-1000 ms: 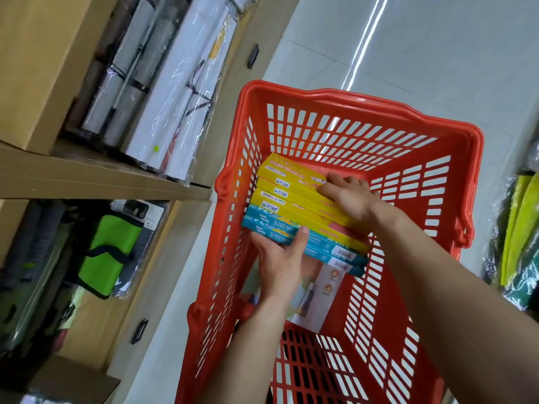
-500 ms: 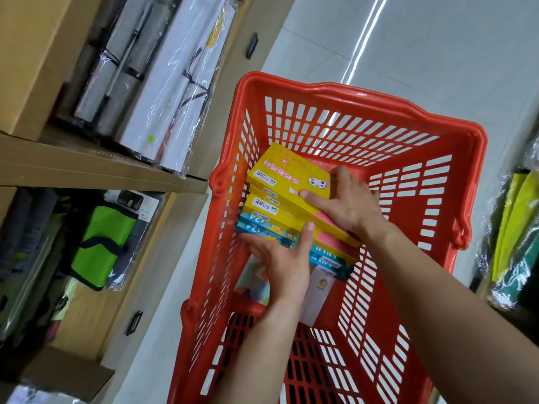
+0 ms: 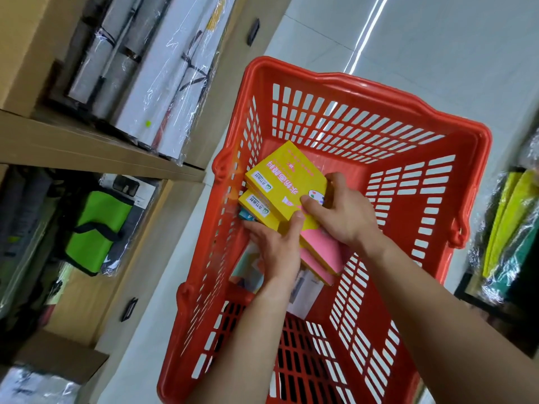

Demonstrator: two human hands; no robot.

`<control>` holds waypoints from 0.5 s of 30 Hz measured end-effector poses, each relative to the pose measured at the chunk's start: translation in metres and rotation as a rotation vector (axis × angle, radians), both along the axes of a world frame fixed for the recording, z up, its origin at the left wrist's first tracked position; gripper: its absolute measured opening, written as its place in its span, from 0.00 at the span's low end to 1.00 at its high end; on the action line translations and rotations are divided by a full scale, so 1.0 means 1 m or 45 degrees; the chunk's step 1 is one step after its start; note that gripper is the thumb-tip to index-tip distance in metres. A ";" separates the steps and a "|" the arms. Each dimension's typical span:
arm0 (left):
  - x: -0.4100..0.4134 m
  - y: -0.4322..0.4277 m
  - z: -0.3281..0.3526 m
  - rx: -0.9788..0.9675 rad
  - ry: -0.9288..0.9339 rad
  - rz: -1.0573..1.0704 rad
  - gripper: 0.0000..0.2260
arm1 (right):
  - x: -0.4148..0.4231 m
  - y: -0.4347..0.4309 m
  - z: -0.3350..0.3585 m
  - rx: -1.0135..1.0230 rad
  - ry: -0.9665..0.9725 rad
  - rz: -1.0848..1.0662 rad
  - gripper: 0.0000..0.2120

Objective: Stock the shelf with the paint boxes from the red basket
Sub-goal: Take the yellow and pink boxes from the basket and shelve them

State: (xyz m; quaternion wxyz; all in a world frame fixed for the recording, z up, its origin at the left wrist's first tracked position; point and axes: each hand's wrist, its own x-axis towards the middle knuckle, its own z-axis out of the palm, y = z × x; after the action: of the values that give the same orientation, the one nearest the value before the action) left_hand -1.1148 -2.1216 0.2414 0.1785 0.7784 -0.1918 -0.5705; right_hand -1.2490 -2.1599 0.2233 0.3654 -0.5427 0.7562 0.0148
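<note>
Basket: the red basket (image 3: 335, 118) stands on the pale tiled floor (image 3: 437, 53), just beside the wooden shelving; its slotted walls are visible on all sides.
Paint boxes: a tilted stack of yellow paint boxes (image 3: 287, 186) sits inside the basket, near its left wall. The top box shows a yellow face with pink lettering and a pink lower section. At least 2 yellow boxes are distinct; a teal edge shows beneath them at the left. The exact count cannot be told.
Left hand: the left hand (image 3: 277, 249) is under the near edge of the stack, with its thumb pressed up against the face of the boxes. It is closed in a grip on the stack.
Right hand: the right hand (image 3: 342, 214) is clasped over the right side of the top box, fingers curled over the far edge, thumb on the printed face.
Basket contents below: a pale card package (image 3: 303, 290) lies under the stack, partly hidden by the left wrist.
Shelf: the wooden shelf (image 3: 87, 147) at left carries plastic-wrapped white rolls (image 3: 163, 77) on its upper level.
Lower level: a green bag (image 3: 96, 225) with a dark strap stands below the shelf board.
</note>
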 end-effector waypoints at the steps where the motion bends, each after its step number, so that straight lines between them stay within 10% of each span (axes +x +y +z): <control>1: 0.001 0.000 0.001 -0.006 0.017 0.004 0.59 | 0.002 0.003 0.001 0.014 -0.026 -0.005 0.32; 15: 0.017 0.023 0.000 -0.119 0.112 0.052 0.59 | -0.001 0.010 0.011 0.187 -0.230 -0.152 0.36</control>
State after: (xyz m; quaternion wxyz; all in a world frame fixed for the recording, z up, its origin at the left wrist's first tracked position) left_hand -1.0981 -2.0988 0.2414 0.2346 0.7470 -0.1944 -0.5909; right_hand -1.2496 -2.1501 0.2340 0.4709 -0.4676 0.7480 -0.0006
